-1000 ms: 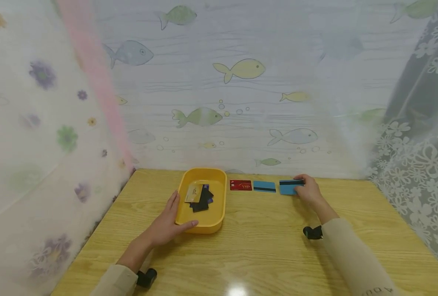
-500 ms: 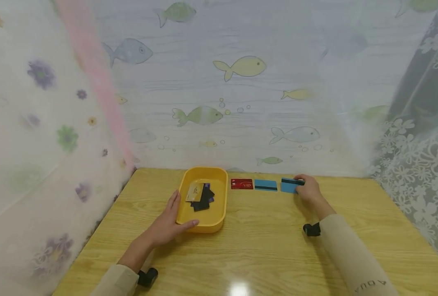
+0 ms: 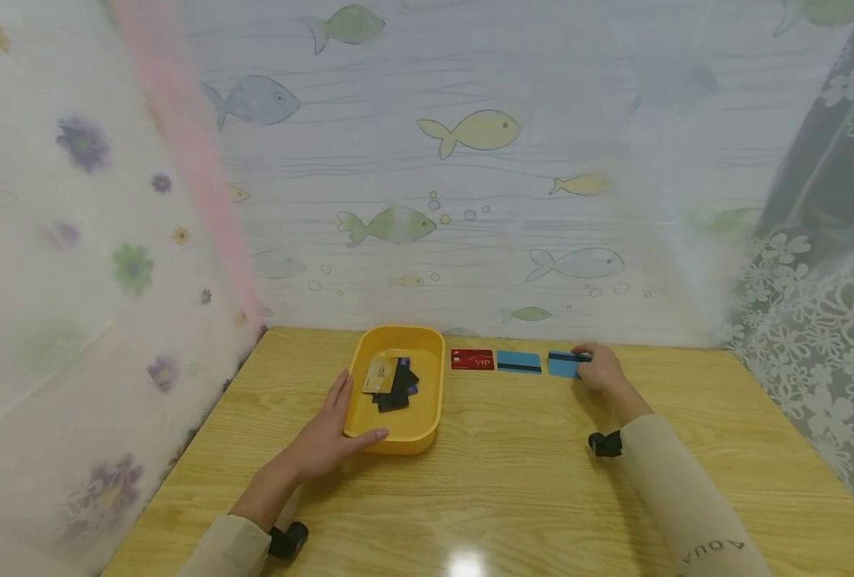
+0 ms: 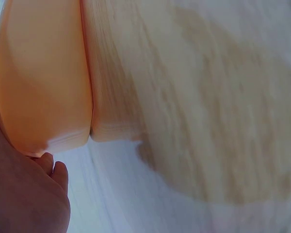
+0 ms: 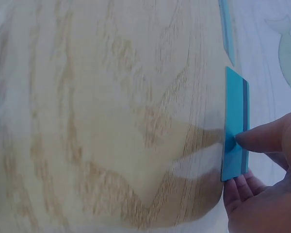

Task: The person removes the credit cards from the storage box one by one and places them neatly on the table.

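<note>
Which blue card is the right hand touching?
The rightmost blue card, stripe on its far side; the other blue card, untouched, has its stripe on the near side.

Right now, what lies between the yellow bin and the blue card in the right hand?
In the head view, the red VIP card lies nearest the yellow bin, then another blue magnetic-stripe card.

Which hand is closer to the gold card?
Left. The left hand rests against the box, just left of the gold card inside it. The right hand is farther off, beyond the box to the right, pinching a blue card.
</note>
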`<state>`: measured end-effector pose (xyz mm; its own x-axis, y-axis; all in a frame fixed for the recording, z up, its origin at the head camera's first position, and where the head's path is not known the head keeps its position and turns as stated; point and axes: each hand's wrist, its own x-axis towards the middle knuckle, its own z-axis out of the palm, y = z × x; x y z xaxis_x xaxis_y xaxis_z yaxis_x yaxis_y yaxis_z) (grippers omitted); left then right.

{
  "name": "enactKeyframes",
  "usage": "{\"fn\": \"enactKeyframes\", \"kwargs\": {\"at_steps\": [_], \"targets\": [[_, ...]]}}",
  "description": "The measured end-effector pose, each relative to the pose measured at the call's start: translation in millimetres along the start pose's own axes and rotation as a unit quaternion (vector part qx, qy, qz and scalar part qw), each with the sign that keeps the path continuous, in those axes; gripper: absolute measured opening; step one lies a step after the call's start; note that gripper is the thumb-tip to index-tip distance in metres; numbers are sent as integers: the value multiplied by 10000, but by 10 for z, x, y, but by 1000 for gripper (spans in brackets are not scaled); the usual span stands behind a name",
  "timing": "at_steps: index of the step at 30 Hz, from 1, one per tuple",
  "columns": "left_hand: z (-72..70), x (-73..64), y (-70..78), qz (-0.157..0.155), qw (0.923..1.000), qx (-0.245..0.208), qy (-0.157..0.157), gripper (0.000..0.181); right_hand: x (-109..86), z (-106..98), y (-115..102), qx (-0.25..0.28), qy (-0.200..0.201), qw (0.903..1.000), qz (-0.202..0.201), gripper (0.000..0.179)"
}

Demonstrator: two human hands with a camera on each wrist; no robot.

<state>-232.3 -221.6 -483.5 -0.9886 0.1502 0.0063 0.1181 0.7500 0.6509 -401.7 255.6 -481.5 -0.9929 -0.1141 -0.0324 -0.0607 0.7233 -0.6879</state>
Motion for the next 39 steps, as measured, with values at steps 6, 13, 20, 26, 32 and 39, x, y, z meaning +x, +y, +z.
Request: {"fn": "enactKeyframes", "kwargs": {"at_steps": [6,13,20,26,32,39], "targets": [[-14,5,14,-23,10000,-4,-13,125,10,7,-20,178,-47,9998,-44,59],[-7,-4,11,-35,10000,-4,-6,124,53,38,9,264,-31,9996,8,61],[-3,-3,17,-42,10000,-13,6,122,87,47,31,242,80,9996,140,61],[-12,-9,34,-60,10000,5,-6,122,57,33,13,17,116,9998,175,62],[-3,-7,19,-55,10000,38,0,124,25,27,-7,-148,69,9996,212,62],[-6,-3,30,-97,9999,67,4,125,9,11,-23,-245,47,9994,253,59]]}}
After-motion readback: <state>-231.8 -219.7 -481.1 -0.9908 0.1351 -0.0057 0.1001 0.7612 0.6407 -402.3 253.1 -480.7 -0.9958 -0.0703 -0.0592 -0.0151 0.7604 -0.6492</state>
